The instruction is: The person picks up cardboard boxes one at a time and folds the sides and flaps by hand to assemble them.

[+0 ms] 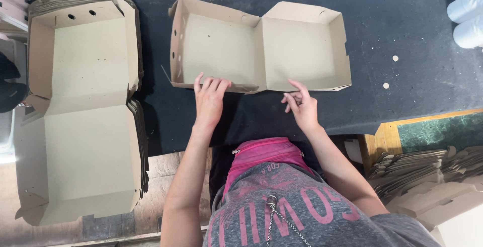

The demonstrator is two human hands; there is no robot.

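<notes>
Near the bench [402, 35] front edge, left hand [209, 101] presses spread fingers on the half-folded cardboard box [259, 46]; right hand [301, 105], fingers loose, touches its unfinished front wall beside a finished stack [85, 111].

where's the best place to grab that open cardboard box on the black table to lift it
Grip the open cardboard box by its near wall, coming from the person's side. Both hands, left and right, are already at that edge, either side of the centre fold, so the two halves probably won't flop.

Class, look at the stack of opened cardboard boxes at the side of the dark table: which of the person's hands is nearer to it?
Left. The left hand rests on the near edge of the open box, closer to the stack of boxes. The right hand is further off, by that box's other half.
</notes>
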